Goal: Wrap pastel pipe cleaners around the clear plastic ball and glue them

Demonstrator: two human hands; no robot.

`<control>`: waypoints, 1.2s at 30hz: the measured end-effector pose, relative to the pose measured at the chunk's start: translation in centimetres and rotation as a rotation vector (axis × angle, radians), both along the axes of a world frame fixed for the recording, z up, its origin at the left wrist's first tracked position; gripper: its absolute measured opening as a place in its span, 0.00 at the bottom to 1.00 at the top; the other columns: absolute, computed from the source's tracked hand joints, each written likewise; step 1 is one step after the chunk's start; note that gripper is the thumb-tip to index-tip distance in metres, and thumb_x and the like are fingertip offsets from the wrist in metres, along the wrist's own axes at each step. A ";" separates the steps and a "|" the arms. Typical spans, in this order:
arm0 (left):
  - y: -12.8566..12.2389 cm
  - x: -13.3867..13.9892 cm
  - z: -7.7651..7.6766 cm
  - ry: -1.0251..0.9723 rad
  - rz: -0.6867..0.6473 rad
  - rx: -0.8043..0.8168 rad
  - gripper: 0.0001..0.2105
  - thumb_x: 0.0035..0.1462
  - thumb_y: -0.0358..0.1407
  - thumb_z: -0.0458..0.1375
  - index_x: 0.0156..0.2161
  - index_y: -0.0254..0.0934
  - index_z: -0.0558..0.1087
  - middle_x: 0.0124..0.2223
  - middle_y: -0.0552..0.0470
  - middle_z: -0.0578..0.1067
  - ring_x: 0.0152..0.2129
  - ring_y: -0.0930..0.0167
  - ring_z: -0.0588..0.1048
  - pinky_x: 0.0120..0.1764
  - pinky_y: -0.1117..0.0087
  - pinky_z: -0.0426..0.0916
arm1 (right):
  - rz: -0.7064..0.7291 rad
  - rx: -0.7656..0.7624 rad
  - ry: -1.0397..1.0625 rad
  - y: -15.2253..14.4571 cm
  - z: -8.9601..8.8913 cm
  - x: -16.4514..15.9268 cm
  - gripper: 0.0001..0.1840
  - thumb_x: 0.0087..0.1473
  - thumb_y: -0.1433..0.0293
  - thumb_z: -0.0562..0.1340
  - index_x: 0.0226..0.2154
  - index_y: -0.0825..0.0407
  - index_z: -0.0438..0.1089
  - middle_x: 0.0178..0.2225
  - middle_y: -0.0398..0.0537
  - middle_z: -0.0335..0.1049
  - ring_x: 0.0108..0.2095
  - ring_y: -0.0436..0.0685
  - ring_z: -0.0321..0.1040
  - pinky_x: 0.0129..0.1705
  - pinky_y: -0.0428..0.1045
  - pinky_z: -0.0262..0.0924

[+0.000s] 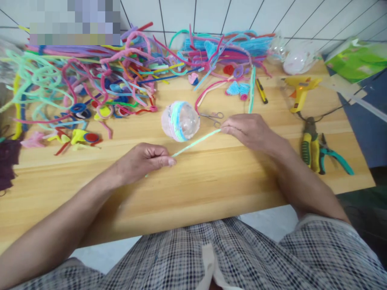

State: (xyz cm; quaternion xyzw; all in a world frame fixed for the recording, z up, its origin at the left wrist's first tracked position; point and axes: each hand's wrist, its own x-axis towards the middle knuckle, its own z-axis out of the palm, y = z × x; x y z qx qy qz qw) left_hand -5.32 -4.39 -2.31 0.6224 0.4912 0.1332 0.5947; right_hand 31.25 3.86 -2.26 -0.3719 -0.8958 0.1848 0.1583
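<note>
A light green pipe cleaner (pixel 196 142) is stretched between my two hands above the wooden table. My left hand (pixel 148 160) pinches it near its lower left end, and a short tip pokes out below the fingers. Higher up and to the right, my right hand (pixel 246 131) pinches the other end. Just behind the pipe cleaner sits a clear plastic ball (pixel 190 121) with pink, green and blue bands wrapped around its left part. Small scissors (pixel 213 117) lie between the ball and my right hand.
Heaps of coloured pipe cleaners (pixel 117 76) cover the back and left of the wooden table (pixel 193 193). To the right lie a yellow glue gun (pixel 299 90), a yellow cutter knife (pixel 261 92), wire strippers (pixel 310 145) and teal-handled pliers (pixel 332 157).
</note>
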 end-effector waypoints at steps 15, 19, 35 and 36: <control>0.2 0.0 -0.1 0.022 0.011 -0.050 0.24 0.59 0.59 0.67 0.30 0.38 0.76 0.23 0.60 0.60 0.19 0.76 0.55 0.22 0.76 0.51 | -0.099 -0.108 0.064 2.2 -0.9 1.7 0.13 0.71 0.60 0.63 0.45 0.43 0.84 0.37 0.46 0.87 0.39 0.60 0.81 0.45 0.54 0.69; 0.5 -0.2 -0.4 -0.019 -0.032 -0.129 0.25 0.60 0.59 0.70 0.31 0.38 0.75 0.23 0.61 0.59 0.21 0.76 0.54 0.23 0.76 0.52 | -0.170 -0.176 0.122 2.0 -0.2 2.1 0.06 0.63 0.65 0.69 0.41 0.43 0.83 0.34 0.42 0.85 0.34 0.59 0.79 0.41 0.53 0.68; 0.1 0.1 0.6 -0.036 0.093 -0.025 0.21 0.60 0.53 0.70 0.31 0.36 0.78 0.22 0.61 0.59 0.20 0.78 0.55 0.23 0.76 0.51 | -0.266 -0.013 0.123 3.2 -0.8 3.6 0.13 0.63 0.53 0.73 0.33 0.42 0.79 0.31 0.43 0.83 0.33 0.61 0.78 0.39 0.56 0.70; 0.0 0.4 0.5 -0.042 0.090 -0.028 0.21 0.61 0.53 0.69 0.29 0.36 0.76 0.22 0.61 0.60 0.19 0.78 0.55 0.23 0.76 0.52 | -0.256 0.063 0.117 2.8 -0.1 3.4 0.14 0.61 0.51 0.74 0.37 0.41 0.81 0.38 0.46 0.86 0.40 0.64 0.81 0.46 0.59 0.73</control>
